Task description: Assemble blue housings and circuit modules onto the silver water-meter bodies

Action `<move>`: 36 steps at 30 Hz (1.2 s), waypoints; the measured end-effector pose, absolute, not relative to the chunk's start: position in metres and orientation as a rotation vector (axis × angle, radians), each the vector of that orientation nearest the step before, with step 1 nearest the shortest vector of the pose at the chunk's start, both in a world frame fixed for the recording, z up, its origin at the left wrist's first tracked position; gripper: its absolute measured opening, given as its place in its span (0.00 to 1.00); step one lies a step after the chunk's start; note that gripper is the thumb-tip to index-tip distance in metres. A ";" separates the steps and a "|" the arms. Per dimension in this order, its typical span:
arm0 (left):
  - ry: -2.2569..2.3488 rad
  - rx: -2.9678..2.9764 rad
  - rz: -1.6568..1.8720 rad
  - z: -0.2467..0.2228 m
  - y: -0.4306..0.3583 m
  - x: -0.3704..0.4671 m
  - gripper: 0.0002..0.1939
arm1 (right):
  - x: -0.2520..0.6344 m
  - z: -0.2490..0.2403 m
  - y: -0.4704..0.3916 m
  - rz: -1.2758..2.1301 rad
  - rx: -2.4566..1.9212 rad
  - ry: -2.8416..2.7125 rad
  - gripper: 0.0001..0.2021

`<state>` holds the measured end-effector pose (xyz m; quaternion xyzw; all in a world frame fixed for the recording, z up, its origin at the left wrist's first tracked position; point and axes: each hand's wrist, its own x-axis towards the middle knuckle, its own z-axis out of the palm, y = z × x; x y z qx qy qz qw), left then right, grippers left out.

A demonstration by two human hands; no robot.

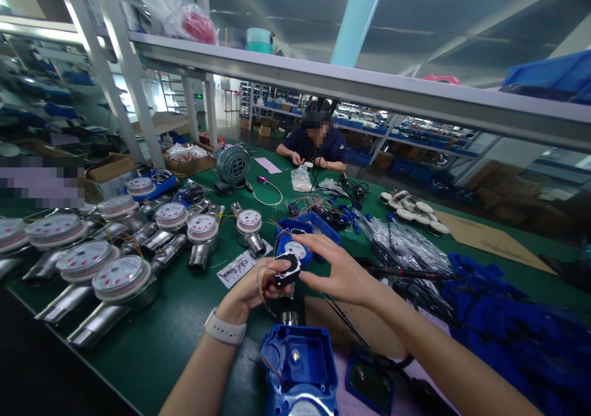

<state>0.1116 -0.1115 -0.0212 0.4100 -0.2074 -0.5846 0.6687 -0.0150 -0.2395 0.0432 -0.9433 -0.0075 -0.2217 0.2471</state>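
My left hand (252, 290) grips a small black boxy part (290, 273) with white edging, and thin coloured wires trail from it over the fingers. Close to the part's right side is my right hand (344, 271), its thumb and fingers spread; whether the thumb tip touches the part I cannot tell. Below both hands stands an open blue housing (330, 367) with a brass-coloured fitting inside and a wire along its left side. Just behind the black part, a round white dial (295, 251) in a blue casing is partly covered by my hands.
Water meters (122, 277) with metal pipes crowd the left of the green table. A handwritten label (242, 267), a blue tray (323, 228), clear plastic bags (410, 250) and blue cloth (498, 330) lie around. A co-worker (316, 136) sits opposite, beneath a shelf (295, 71).
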 end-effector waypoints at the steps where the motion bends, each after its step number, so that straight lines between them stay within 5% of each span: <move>1: -0.503 0.947 -1.328 -0.017 -0.110 0.111 0.14 | -0.015 0.049 -0.237 -0.544 -2.596 -0.094 0.26; 7: -0.759 1.081 -1.373 0.019 -0.103 0.110 0.09 | -0.029 0.077 -0.218 -0.544 -2.595 -0.216 0.19; 11: -0.970 1.153 -1.285 0.040 -0.090 0.110 0.19 | -0.050 0.079 -0.205 -0.604 -2.521 -0.112 0.14; 16: -1.144 1.328 -1.075 0.042 -0.061 0.108 0.19 | -0.079 0.064 -0.193 -0.567 -2.395 0.002 0.13; 23: -1.225 1.310 -0.700 0.027 -0.037 0.084 0.43 | -0.095 0.044 -0.187 -0.464 -2.380 0.006 0.13; 30: -1.247 1.120 -0.834 0.047 -0.021 0.082 0.11 | -0.098 0.036 -0.184 -0.385 -2.431 -0.029 0.14; 33: -1.203 1.143 -0.971 0.045 -0.012 0.088 0.10 | -0.102 0.028 -0.183 -0.353 -2.462 -0.024 0.14; 36: -1.033 0.971 -1.052 0.029 -0.008 0.099 0.30 | -0.104 0.024 -0.181 -0.337 -2.488 -0.036 0.14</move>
